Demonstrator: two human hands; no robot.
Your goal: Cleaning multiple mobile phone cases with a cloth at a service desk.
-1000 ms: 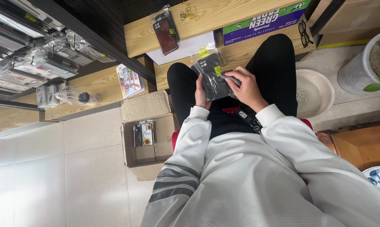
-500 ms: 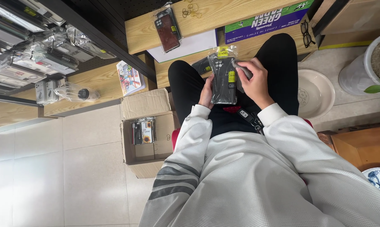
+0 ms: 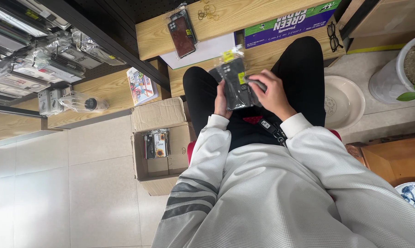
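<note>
Black phone case [image 3: 235, 85] in its clear bag sits over the lap, cardboard box [image 3: 159, 147] off past the left hand. Both hands grip it: left hand [image 3: 222, 102] underneath, right hand [image 3: 267, 94] on its far edge.

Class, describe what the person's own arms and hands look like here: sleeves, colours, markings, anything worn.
Both arms wear loose white textured sleeves with ribbed cuffs. The left sleeve carries grey stripes across the upper arm; the right sleeve is plain. The left hand and right hand are bare; no ring or watch shows.

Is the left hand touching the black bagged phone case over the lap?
Touching. The head view shows the left hand gripping the left edge of the black bagged phone case, with no gap between them.
</note>
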